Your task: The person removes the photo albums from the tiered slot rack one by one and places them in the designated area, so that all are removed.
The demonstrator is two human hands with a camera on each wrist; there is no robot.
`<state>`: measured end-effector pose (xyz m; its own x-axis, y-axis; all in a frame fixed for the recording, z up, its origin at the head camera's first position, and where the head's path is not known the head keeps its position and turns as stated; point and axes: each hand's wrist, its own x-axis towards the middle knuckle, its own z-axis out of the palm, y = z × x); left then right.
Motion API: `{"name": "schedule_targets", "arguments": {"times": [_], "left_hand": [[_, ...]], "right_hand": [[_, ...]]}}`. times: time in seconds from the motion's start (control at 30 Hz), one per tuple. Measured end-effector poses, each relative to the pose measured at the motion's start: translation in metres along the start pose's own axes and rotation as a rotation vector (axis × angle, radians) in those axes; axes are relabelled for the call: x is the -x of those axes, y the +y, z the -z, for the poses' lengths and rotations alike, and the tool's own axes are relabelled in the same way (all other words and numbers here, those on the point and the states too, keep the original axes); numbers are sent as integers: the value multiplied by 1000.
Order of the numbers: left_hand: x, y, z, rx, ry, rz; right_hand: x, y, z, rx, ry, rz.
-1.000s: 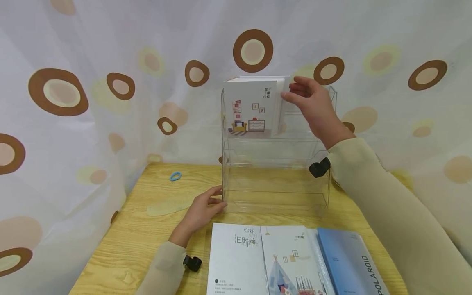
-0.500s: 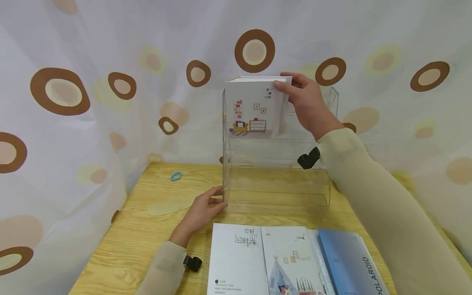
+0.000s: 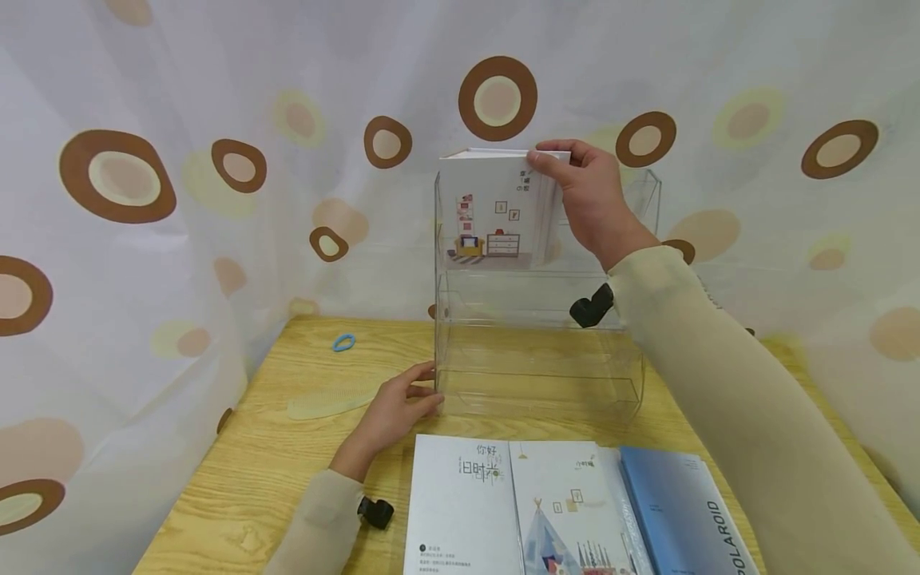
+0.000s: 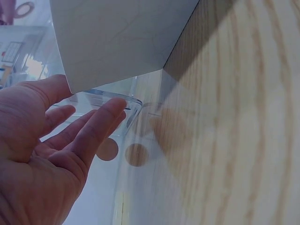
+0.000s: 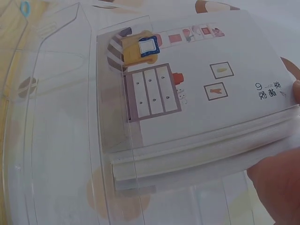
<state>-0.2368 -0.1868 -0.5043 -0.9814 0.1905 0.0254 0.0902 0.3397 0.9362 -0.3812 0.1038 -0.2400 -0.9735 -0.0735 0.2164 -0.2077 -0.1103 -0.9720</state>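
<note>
A thick white book (image 3: 492, 212) with a drawn sofa and drawers on its cover stands in the top tier of a clear acrylic rack (image 3: 539, 387), toward its left side. My right hand (image 3: 592, 188) pinches the book's upper right corner, thumb in front and fingers over the back. In the right wrist view, the lower edge of the book (image 5: 154, 89) sits behind the tier's clear front lip. My left hand (image 3: 398, 407) touches the rack's lower left side, its fingers fairly straight. The left wrist view shows those fingers (image 4: 101, 124) alongside the clear edge.
In front of the rack lie a white book (image 3: 463, 503), a book with a tent drawing (image 3: 557, 479) and a blue POLAROID book (image 3: 668, 503). A pale comb (image 3: 327, 403) and a blue ring (image 3: 343, 343) lie on the left. A patterned curtain (image 3: 287, 64) hangs behind.
My right hand has moved left from beside the book's right edge and now grips its upper corner. The book stays in about the same place, and the left hand has not moved.
</note>
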Motion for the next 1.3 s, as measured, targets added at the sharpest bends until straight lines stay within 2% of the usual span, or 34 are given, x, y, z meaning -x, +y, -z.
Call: {"name": "schedule_targets", "arguments": {"times": [0.93,1.3], "left_hand": [[-1,3,-1,-1,1,13],[0,2,-1,14,-8,9]], "right_hand": [[2,-26,-6,-30,67,30],[7,-33,-11,-48,127,4]]}}
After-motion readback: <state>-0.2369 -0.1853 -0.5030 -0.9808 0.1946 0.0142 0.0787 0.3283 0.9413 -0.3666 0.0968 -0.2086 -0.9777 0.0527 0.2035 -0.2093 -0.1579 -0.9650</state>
